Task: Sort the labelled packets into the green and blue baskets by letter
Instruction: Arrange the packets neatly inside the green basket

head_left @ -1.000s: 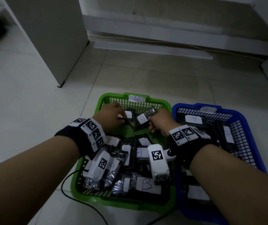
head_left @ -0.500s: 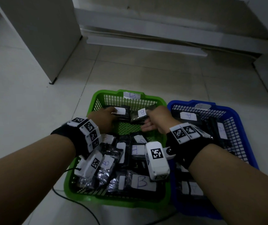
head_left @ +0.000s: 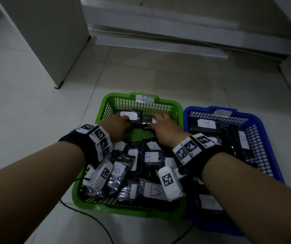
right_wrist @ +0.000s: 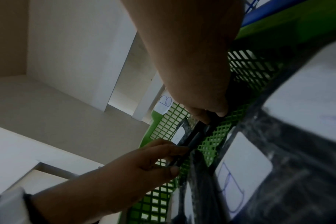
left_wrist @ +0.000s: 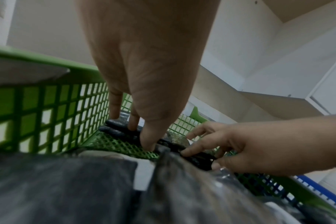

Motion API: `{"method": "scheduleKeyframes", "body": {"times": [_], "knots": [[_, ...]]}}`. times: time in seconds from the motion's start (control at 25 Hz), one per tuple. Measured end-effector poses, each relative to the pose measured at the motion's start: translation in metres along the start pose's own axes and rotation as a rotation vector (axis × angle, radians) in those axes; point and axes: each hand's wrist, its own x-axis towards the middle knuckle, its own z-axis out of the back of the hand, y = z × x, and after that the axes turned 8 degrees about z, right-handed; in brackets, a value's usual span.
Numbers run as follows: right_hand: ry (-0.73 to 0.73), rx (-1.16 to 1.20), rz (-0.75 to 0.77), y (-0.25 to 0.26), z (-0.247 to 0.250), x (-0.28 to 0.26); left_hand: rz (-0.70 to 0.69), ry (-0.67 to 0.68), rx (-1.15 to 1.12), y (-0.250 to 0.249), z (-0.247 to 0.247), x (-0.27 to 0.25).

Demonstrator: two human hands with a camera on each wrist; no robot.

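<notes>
Nearest the camera, dark packets (head_left: 151,190) with white B labels crowd the front of the green basket (head_left: 90,205); beside it, touching, the blue basket (head_left: 271,155) holds packets labelled A. Farther in, past a bare patch of green mesh, the left hand (head_left: 114,126) grasps a B packet (head_left: 129,116) between thumb and fingers, and the right hand (head_left: 166,130) pinches another packet (head_left: 146,119) just beside it, both against the far wall.
</notes>
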Motion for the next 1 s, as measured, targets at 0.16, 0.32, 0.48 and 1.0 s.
{"method": "scheduleKeyframes", "body": {"times": [0.16, 0.32, 0.48, 1.0], "knots": [[-0.051, 0.153, -0.156, 0.014, -0.001, -0.010, -0.016, 0.098, -0.007, 0.006, 0.004, -0.007], [0.147, 0.310, -0.192, 0.027, -0.004, -0.016, -0.034, 0.180, 0.195, 0.009, 0.005, -0.024], [-0.185, 0.460, -0.156, 0.032, 0.012, -0.003, -0.035, 0.106, 0.111, 0.013, 0.007, -0.033], [-0.189, 0.469, -0.226, 0.044, -0.016, 0.034, 0.007, -0.128, -0.033, 0.022, 0.005, -0.045]]}}
